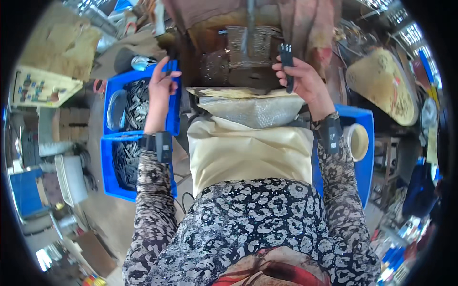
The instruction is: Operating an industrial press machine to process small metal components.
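My right hand (302, 78) is raised in front of a dark metal press machine (243, 57) and grips a stack of thin black metal strips (286, 64), held upright. My left hand (163, 83) hovers over the upper blue crate (114, 90), fingers pinched together; a small dark piece may be between them, but I cannot tell. Both wrists carry black bands. A cream cloth (248, 150) covers my lap, with a silvery padded sheet (250, 109) at its far end.
Two blue crates hold several dark metal parts, the lower one (107, 176) at my left. Another blue crate (362, 162) at my right holds a roll of tape (358, 141). A wooden board (381, 86) lies at far right. Clutter surrounds the floor.
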Motion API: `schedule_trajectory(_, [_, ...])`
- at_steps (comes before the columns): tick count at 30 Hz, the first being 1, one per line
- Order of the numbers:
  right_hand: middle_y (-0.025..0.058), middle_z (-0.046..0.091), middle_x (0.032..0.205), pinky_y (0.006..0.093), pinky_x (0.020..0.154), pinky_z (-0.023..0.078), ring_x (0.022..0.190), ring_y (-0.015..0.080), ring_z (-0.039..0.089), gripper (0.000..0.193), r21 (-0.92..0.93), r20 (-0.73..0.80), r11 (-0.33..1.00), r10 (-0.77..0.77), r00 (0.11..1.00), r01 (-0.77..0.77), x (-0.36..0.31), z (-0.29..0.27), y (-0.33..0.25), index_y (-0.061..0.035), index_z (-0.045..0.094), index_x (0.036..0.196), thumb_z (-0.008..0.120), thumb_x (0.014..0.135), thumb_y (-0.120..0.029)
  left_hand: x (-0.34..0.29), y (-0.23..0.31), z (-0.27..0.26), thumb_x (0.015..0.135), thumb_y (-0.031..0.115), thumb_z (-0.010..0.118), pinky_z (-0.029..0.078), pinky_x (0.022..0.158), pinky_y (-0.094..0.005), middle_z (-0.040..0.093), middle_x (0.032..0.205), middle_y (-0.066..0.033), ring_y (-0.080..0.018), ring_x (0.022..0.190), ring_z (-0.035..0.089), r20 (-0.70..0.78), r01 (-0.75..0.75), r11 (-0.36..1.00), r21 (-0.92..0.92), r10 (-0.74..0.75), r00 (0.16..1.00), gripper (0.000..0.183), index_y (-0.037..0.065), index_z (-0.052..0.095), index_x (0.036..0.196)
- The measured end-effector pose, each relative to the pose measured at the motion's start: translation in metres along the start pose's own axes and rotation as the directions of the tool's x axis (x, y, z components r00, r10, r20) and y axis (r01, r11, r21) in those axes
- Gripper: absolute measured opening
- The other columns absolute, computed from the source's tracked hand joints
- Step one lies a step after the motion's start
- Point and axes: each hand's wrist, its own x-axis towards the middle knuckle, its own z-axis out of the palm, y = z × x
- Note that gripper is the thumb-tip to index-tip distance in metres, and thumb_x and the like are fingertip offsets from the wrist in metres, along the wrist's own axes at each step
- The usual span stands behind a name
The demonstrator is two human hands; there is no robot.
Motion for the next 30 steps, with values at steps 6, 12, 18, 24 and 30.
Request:
schedule_trajectory(6, [0.016, 0.064, 0.111, 0.0327, 0.08, 0.054, 0.095, 0.0206, 0.065, 0.037, 0.021, -0.045, 0.996, -0.084, 0.995, 0.085, -0.044, -0.007, 0.021, 0.0016, 0.05, 0.125, 0.057, 0.089, -0.003, -0.018, 0.007, 0.15, 0.094, 0.003, 0.045, 0.049, 0.061, -0.0237, 0.067, 0.11, -0.0076, -0.0125, 0.078, 0.063, 0.333, 0.154, 0.984, -0.088, -0.117, 0.936, 0.029, 0.005, 0.064, 0.115])
schedule_trajectory(12, [0.0104, 0.069, 0.09, 0.0275, 0.065, 0.054, 0.076, 0.0146, 0.066, 0.023, -0.029, 0.111, 0.989, -0.144, 0.983, 0.148, -0.052, 0.004, 0.061, 0.0013, 0.061, 0.105, 0.064, 0.084, -0.008, -0.027, -0.017, 0.186, 0.096, 0.014, 0.052, 0.049, 0.068, -0.0276, 0.065, 0.096, -0.008, -0.0167, 0.084, 0.062, 0.619, 0.267, 0.956, -0.119, -0.139, 0.773, 0.021, 0.001, 0.064, 0.107])
schedule_trajectory(18, [0.0122, 0.067, 0.071, 0.0275, 0.058, 0.051, 0.062, 0.0173, 0.065, 0.01, -0.055, 0.056, 0.98, -0.189, 0.98, 0.192, -0.06, 0.0, 0.086, 0.0044, 0.067, 0.076, 0.063, 0.074, -0.005, -0.051, -0.013, 0.21, 0.097, 0.021, 0.05, 0.048, 0.061, -0.0335, 0.06, 0.082, -0.0071, -0.0172, 0.067, 0.056, 0.692, 0.371, 0.928, -0.03, -0.248, 0.678, 0.02, 0.002, 0.058, 0.101])
schedule_trajectory(24, [0.0114, 0.067, 0.072, 0.0282, 0.062, 0.053, 0.068, 0.0173, 0.067, 0.02, -0.184, 0.112, 0.932, -0.296, 0.949, 0.313, -0.067, -0.015, 0.086, 0.0059, 0.067, 0.08, 0.059, 0.078, -0.012, -0.063, -0.005, 0.228, 0.096, 0.019, 0.054, 0.045, 0.061, -0.0278, 0.061, 0.089, -0.0051, -0.0145, 0.076, 0.057, 0.737, 0.405, 0.908, -0.107, -0.2, 0.645, 0.013, 0.007, 0.057, 0.095])
schedule_trajectory(30, [0.011, 0.067, 0.079, 0.0274, 0.058, 0.052, 0.066, 0.0177, 0.066, 0.018, -0.006, -0.088, 0.983, -0.185, 0.979, 0.185, -0.081, -0.02, 0.086, 0.0038, 0.064, 0.092, 0.058, 0.086, -0.013, -0.042, -0.01, 0.236, 0.093, 0.015, 0.059, 0.047, 0.07, -0.0278, 0.061, 0.09, -0.0043, -0.0126, 0.078, 0.055, 0.512, 0.324, 0.92, -0.221, -0.174, 0.841, 0.01, 0.005, 0.058, 0.093])
